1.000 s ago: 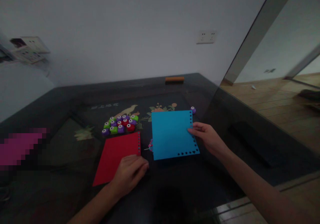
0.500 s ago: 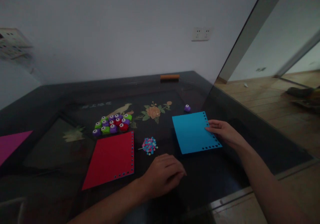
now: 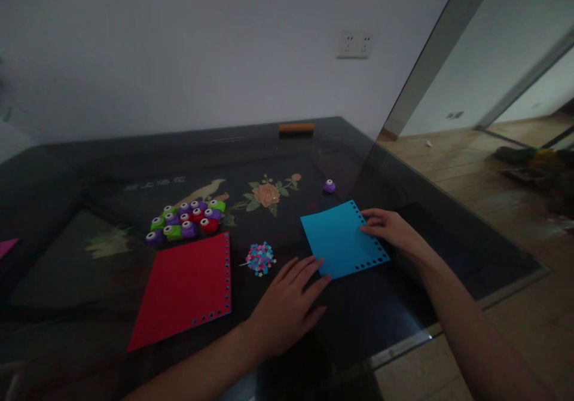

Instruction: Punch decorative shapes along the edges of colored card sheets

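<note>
Blue paper (image 3: pixel 338 242) moved off the tiny shapes (image 3: pixel 260 258)

It had gone right, over the dark table (image 3: pixel 287 222). The right hand (image 3: pixel 394 232) pinched its right edge. The left hand (image 3: pixel 287 305) had come across, fingers spread, tips at its near left corner. That seemed to give it a helper on both sides.

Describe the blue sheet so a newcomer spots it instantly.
On the dark tabletop, find the right hand. The blue sheet is pinched there by its right edge, with the left hand at its near-left corner. Both it and the red sheet have punched edges; only this one is blue.
</note>
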The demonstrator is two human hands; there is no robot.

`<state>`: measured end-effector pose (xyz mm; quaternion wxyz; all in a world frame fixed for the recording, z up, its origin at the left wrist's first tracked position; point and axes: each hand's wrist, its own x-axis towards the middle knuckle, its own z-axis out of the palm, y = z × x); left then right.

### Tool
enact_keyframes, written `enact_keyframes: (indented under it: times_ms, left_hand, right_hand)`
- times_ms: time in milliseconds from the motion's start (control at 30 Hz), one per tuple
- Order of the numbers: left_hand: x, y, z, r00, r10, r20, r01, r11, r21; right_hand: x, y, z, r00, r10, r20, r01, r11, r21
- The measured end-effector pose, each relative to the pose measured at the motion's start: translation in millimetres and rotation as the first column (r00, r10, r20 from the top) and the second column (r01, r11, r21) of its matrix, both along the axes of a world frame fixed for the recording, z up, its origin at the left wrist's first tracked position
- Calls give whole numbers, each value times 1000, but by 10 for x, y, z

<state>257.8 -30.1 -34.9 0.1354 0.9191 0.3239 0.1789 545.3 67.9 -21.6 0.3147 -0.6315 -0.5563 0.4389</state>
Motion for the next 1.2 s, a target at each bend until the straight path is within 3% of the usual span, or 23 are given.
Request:
enact_keyframes:
  times_ms: [233,367,533,767,1200]
  left_hand:
    - [6,-4,-9,999,22,-49,-24,999,-42]
    - [11,-4,-6,999,24,-39,-25,999,-30]
    - [7,-2,-7,999,19,-45,-20,999,-28]
    - [11,-7,-19,998,26,-50,-26,1000,-10]
    - [15,-20,9,996,27,-82,-30,999,-41]
  right_hand:
    - [-40,0,-14,1000,18,22,-21,992,121]
    - [-11,11,-30,999,-29,32,20,966,257]
    - [34,47,-114,953,-29,302,-87,927,364]
    - [12,68,-201,869,-6,495,-212,899,383]
    - [-7,62,-193,854,-7,520,-213,908,361]
